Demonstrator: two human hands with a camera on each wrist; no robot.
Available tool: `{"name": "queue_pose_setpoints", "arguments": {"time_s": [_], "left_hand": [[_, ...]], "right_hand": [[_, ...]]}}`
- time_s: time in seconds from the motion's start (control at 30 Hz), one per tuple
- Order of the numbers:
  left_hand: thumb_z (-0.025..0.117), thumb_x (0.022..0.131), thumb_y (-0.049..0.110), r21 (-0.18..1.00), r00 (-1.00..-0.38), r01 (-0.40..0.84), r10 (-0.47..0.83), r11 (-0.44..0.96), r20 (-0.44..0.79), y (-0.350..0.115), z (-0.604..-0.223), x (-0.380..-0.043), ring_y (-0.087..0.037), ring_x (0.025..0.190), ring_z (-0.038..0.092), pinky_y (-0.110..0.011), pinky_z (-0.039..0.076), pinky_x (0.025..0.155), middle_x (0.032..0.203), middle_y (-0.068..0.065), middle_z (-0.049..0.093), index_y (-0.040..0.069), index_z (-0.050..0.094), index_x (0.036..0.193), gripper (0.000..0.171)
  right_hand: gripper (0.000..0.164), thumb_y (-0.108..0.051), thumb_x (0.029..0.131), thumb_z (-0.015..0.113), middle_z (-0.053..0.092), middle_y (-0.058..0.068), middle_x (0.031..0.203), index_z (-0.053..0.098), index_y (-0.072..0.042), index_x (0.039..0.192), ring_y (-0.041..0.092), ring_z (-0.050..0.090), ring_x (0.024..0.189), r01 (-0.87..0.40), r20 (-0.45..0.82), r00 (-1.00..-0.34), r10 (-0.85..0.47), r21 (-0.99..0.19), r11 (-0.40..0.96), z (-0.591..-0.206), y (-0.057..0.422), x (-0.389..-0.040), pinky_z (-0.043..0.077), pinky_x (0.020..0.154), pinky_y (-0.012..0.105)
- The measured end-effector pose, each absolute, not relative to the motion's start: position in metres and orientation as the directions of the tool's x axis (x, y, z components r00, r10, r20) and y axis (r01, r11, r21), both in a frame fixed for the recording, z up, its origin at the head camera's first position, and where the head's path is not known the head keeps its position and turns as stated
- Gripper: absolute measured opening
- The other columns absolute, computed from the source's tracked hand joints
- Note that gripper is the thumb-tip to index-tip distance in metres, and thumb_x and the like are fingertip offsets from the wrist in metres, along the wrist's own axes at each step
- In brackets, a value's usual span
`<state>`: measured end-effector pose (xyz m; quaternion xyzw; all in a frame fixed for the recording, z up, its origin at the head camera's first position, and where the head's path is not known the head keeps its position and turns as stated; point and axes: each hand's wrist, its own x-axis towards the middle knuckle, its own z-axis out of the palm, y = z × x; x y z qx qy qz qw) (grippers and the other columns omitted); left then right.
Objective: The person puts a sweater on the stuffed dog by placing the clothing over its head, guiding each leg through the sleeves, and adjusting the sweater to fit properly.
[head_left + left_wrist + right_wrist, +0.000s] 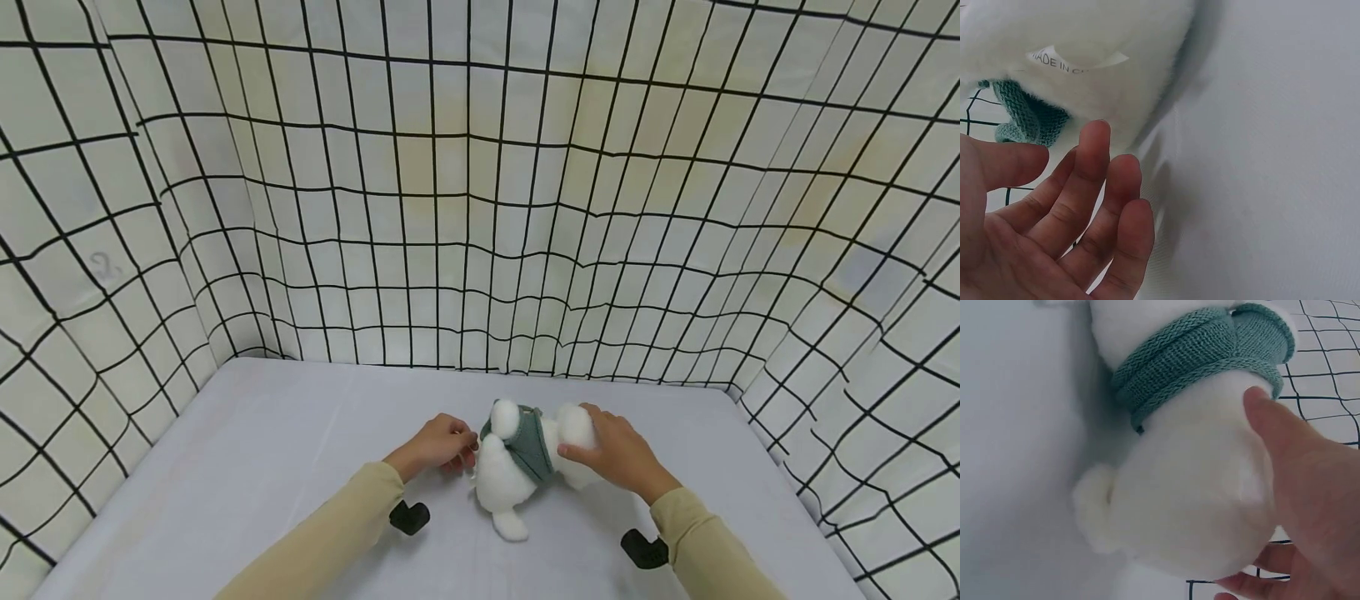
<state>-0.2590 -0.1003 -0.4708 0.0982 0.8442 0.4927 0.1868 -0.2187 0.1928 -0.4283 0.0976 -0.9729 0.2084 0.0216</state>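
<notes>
A white plush toy (498, 479) lies on its side on the table, wearing a teal knitted garment (531, 448) round its middle. My right hand (618, 450) grips the rounded white end of the toy, thumb on one side and fingers round the other. A small fluffy nub (1094, 509) sticks out from that end in the right wrist view. At the toy's other end is my left hand (442, 443), its fingers loosely bent with nothing between thumb and fingertips. Close by these fingers, a printed white tag (1063, 62) shows on the fur in the left wrist view.
The white table (300, 433) is bounded at the back and sides by pale walls with a black grid net (450, 225). Black wrist-worn pieces (409, 518) stick out under both forearms.
</notes>
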Motion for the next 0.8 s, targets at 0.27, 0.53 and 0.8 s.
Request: {"name": "queue_pose_setpoints", "arguments": {"time_s": [0.27,0.53,0.8], "left_hand": [[0.051,0.098,0.019,0.873,-0.914,0.001,0.354,0.487,-0.197,-0.101,-0.468,-0.260,-0.014,0.062,0.061,-0.026,0.050,0.055,0.075,-0.005,0.070,0.002,0.068,0.090,0.025],[0.052,0.098,0.020,0.891,-0.930,0.009,0.330,0.454,-0.159,-0.102,-0.460,-0.265,-0.015,0.064,0.063,-0.028,0.052,0.057,0.077,-0.008,0.070,0.005,0.068,0.089,0.024],[0.039,0.103,0.042,0.953,-0.950,-0.040,0.284,0.300,-0.129,-0.099,-0.439,-0.268,-0.019,0.071,0.067,-0.031,0.054,0.063,0.095,-0.013,0.071,0.006,0.059,0.117,0.043]], "right_hand": [[0.078,-0.052,0.081,0.071,0.068,0.016,0.103,0.049,0.002,0.133,0.019,0.065,0.072,-0.069,-0.094,-0.986,-0.136,-0.512,0.856,-0.432,0.194,-0.220,0.054,0.055,0.034],[0.061,-0.033,0.081,0.077,0.066,0.015,0.110,0.054,0.001,0.126,0.027,0.064,0.094,-0.169,0.104,-0.985,-0.134,-0.502,0.848,-0.436,0.194,-0.223,0.054,0.076,0.043],[0.071,-0.021,0.069,0.088,0.059,0.011,0.124,0.054,-0.009,0.130,0.031,0.065,0.101,-0.405,0.567,-0.807,-0.169,-0.321,0.856,-0.428,0.187,-0.223,0.055,0.072,0.050]]}}
